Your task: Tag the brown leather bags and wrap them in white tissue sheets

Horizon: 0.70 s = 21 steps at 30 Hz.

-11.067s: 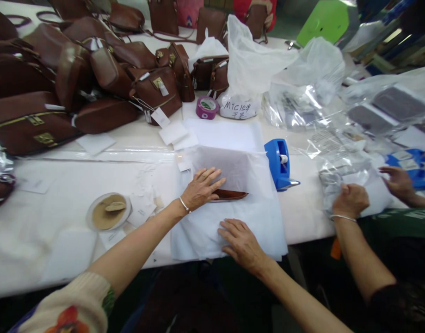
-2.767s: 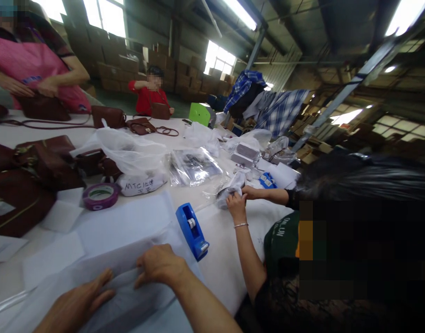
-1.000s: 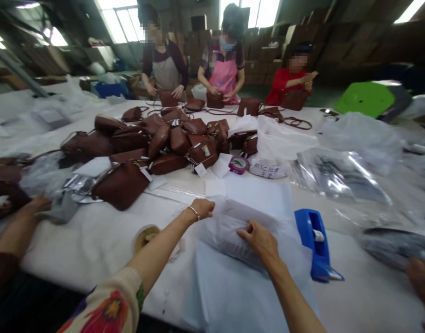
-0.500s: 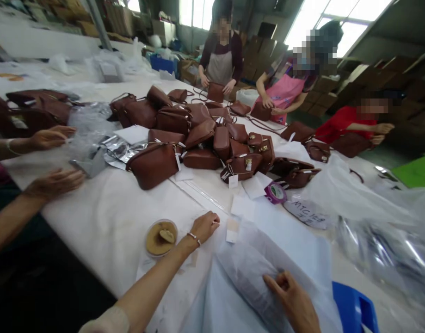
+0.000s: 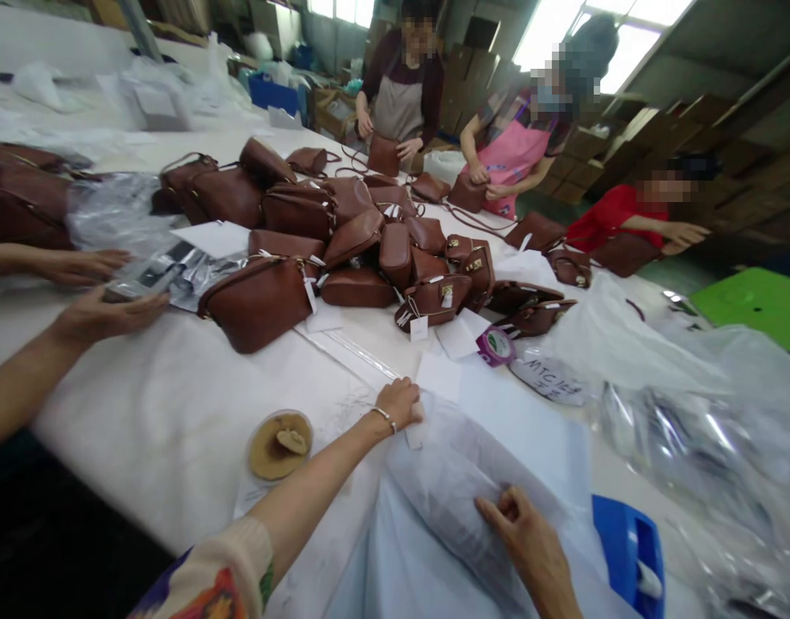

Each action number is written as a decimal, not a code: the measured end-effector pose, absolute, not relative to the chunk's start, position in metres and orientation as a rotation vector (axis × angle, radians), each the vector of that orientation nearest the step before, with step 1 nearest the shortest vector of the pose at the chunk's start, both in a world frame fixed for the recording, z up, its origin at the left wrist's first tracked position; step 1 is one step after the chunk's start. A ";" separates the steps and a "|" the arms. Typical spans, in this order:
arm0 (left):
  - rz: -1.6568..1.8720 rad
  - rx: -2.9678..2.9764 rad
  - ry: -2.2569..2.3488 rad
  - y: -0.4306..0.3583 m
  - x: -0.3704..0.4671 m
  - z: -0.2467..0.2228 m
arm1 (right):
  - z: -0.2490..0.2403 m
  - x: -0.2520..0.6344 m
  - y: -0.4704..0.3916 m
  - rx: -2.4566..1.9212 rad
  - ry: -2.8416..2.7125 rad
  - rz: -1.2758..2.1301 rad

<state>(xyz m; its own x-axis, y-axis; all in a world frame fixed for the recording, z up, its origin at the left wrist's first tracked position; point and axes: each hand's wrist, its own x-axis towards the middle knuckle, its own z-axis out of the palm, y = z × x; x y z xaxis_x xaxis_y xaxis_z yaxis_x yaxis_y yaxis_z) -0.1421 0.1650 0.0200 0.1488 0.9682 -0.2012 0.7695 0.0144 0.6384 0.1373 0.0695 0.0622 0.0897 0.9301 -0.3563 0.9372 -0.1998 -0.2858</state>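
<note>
A long bundle wrapped in translucent tissue paper lies on light blue sheets. At its far end, my left hand, with a bracelet at the wrist, is closed over a small white tag. Fingers curled, my right hand pinches the tissue on the bundle's near right side. What is inside the wrapping cannot be made out. A round dish of tan material stands left of my left forearm.
Brown bags are heaped across the table's middle. A co-worker's hands hold a plastic-wrapped item at the left. Purple tape, clear plastic bags and a blue holder lie at the right. Three people stand beyond.
My left hand has moved right onto the tag at the bundle's end. My right hand stays on the tissue. The co-worker at the left has taken hold of a plastic-wrapped item.
</note>
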 end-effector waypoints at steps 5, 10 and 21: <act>0.521 1.554 1.703 0.152 -0.174 0.014 | 0.067 0.132 0.068 2.354 1.955 -0.728; 0.593 1.390 1.719 0.144 -0.189 0.000 | 0.071 0.128 0.068 2.353 1.917 -0.723; 0.551 1.376 1.799 0.131 -0.191 0.001 | 0.080 0.122 0.068 2.355 1.873 -0.709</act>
<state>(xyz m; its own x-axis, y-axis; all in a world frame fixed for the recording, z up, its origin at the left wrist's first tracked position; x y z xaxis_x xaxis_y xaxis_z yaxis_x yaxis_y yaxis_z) -0.1913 0.1311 0.0010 -0.1007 0.9409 -0.3233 0.5982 0.3169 0.7360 0.1224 0.0682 0.0803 0.1614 0.9110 -0.3795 0.9339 -0.2653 -0.2396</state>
